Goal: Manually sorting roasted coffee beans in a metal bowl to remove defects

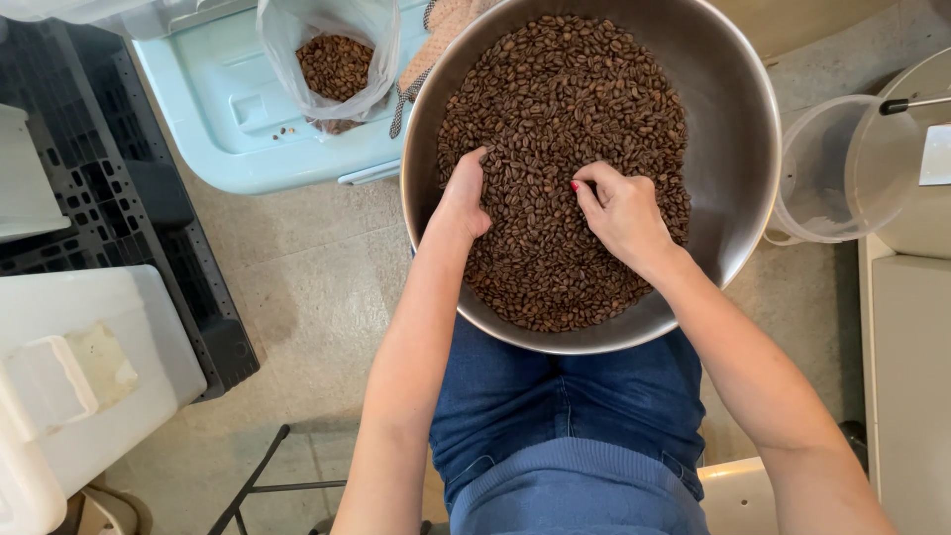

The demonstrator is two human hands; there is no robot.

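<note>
My left hand point(464, 203) and right hand point(622, 210) both rest in the heap of dark roasted coffee beans point(560, 129), which fills the steel bowl point(738, 129) on my lap. The beans lie directly under and ahead of my fingers; the left ones are dug in, spread hidden, the right ones curled together, pinching at beans.

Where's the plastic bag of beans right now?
In the head view, the plastic bag sits open at top centre-left on the pale blue bin lid, just left of the steel bowl, beyond the left hand.
</note>
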